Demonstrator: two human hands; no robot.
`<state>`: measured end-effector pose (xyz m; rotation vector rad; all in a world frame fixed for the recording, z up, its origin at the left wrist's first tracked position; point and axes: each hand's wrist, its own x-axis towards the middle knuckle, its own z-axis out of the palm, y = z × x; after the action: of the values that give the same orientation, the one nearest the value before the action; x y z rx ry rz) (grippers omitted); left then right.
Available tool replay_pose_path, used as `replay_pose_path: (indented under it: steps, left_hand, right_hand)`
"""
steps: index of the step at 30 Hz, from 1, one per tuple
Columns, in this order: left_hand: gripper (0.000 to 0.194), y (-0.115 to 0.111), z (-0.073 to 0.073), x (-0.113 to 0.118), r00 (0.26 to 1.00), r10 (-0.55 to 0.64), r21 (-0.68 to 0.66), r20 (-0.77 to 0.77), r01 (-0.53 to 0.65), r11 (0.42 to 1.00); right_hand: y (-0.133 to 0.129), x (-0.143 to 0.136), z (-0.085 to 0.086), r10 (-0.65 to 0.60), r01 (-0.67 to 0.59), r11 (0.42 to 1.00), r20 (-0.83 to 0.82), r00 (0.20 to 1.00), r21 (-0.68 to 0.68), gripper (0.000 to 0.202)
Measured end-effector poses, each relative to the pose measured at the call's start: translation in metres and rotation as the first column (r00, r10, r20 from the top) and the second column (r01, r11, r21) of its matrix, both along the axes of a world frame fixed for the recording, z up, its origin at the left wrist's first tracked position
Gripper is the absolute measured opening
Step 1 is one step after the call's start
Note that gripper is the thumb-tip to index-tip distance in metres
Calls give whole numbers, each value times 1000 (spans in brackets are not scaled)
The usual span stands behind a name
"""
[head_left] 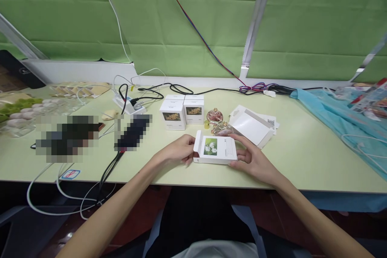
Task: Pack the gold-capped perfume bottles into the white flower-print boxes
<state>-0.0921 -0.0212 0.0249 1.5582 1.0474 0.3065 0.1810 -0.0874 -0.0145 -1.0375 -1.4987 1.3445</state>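
Note:
A flat white carton [225, 148] with a picture of white flowers lies near the table's front edge, its left end flap [197, 142] standing up. My right hand [252, 159] grips the carton's right end, thumb at the front and fingers at the back. At the open left end, my left hand [180, 149] is closed, its curled fingers against the flap; some fingertips are hidden. Just behind the carton are a round pink glass bottle [214, 117], a second ornate bottle [223, 129], and a small yellow cap [207, 124].
Several small white boxes [173, 115] stand together behind my left hand. Opened white packaging [250, 125] lies behind my right hand. Blue plastic sheeting [335, 125] covers the right side. Cables, a power strip [128, 105], blurred dark devices [133, 133] and egg trays [27, 113] occupy the left.

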Motion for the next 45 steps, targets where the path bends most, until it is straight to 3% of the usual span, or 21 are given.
replay_pose_path:
  steps: [5, 9, 13, 17, 22, 28, 35, 45]
  left_hand:
    - [14, 2, 6, 3, 999, 34, -53, -30, -36, 998]
    - [12, 5, 3, 6, 995, 87, -29, -44, -88, 996]
    - [11, 6, -4, 8, 993, 101, 49, -55, -99, 994]
    - [11, 5, -8, 10, 987, 115, 174, -114, -94, 980]
    - [11, 11, -10, 9, 947, 221, 416, -234, -108, 903]
    - [41, 19, -9, 8, 867, 338, 623, -365, -42, 781]
    - [40, 15, -3, 7, 786, 407, 675, -466, 18, 738]
    - [32, 18, 2, -12, 692, 466, 680, -551, 49, 731]
  right_hand:
    - [-1, 0, 7, 13, -13, 999, -1, 1000, -45, 82]
    - [0, -1, 10, 3, -5, 997, -31, 1000, -72, 82]
    - [2, -6, 11, -127, 126, 989, -16, 992, -79, 55]
    - [4, -13, 17, -218, 220, 965, 26, 976, -140, 51]
    - [2, -10, 25, -228, 228, 956, 18, 973, -183, 56]
    - [-9, 4, 30, -258, 261, 942, 44, 965, -211, 63]
    - [-12, 5, 29, -316, 319, 909, 55, 947, -268, 66]
    - [-17, 8, 29, -393, 347, 872, -71, 917, -345, 52]
